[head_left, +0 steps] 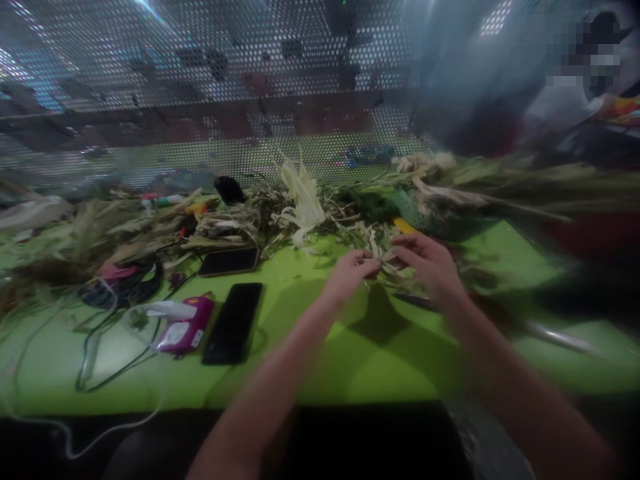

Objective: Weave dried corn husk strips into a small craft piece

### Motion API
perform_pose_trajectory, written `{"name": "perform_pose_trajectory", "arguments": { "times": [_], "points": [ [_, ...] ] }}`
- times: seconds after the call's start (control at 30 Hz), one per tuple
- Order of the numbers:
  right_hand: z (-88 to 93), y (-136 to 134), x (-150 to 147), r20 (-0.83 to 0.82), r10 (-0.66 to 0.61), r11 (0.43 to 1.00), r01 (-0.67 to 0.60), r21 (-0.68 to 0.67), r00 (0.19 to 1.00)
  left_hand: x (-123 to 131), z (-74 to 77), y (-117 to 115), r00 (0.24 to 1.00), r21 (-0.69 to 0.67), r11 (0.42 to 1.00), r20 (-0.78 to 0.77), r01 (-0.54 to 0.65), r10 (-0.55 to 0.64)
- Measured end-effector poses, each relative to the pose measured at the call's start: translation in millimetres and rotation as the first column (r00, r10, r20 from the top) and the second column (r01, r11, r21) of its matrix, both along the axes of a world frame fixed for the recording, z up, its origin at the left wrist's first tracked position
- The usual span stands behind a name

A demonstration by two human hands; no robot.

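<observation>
My left hand [353, 272] is closed in a pinch on a thin pale strip of dried corn husk [379, 253] above the green table. Close by on the right, my right hand [431, 265] has its thumb and fingers pinched together at the same pale strips; the fine detail between the fingertips is blurred. Below the right hand lies a dark pointed blade [413, 300], its rear part hidden by my wrist. Just beyond both hands stands a bunch of pale husk leaves [303, 197] among dry plant scraps.
On the left of the green table [310, 300] lie a black phone [233, 323], another phone [229, 261], and a purple and white power strip [186, 327] with cables. Dried husks [125, 233] line the back before a perforated metal screen [240, 80]. A green basket [423, 210] sits behind my right hand. A person is at upper right.
</observation>
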State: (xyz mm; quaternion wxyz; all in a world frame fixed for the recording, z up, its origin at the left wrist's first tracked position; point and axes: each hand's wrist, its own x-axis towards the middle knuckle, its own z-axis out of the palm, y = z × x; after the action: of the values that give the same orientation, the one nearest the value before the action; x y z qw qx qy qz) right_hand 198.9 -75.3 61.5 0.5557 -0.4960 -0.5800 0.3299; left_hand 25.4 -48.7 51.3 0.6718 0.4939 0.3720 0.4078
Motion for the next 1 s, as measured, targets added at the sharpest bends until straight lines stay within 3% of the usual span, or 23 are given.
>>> {"name": "perform_pose_trajectory", "arguments": {
  "times": [0.1,0.2,0.33,0.87,1.0],
  "points": [
    [3.2,-0.1,3.7,0.134,-0.014,0.989,-0.005,0.146,0.991,-0.7,1.2,1.0,0.999,-0.076,0.997,0.034,-0.024,0.026],
    [4.5,-0.2,5.5,0.364,-0.021,0.942,-0.104,0.319,0.931,-1.2,2.1,1.4,0.999,-0.121,0.993,0.041,-0.015,0.020],
    [1.5,0.7,6.6,0.507,-0.026,0.908,-0.192,0.373,0.861,-1.8,3.2,0.8,0.999,-0.139,0.990,0.039,0.000,0.005],
    [-0.4,-0.9,5.0,0.576,-0.086,0.877,-0.212,0.430,0.813,-1.0,5.2,-0.7,0.995,-0.162,0.985,0.083,0.061,-0.048],
    [-1.9,-1.5,1.3,0.566,-0.107,0.885,-0.182,0.429,0.817,-0.6,-2.4,2.8,0.997,-0.071,0.995,0.013,0.071,-0.070]
  ]
}}
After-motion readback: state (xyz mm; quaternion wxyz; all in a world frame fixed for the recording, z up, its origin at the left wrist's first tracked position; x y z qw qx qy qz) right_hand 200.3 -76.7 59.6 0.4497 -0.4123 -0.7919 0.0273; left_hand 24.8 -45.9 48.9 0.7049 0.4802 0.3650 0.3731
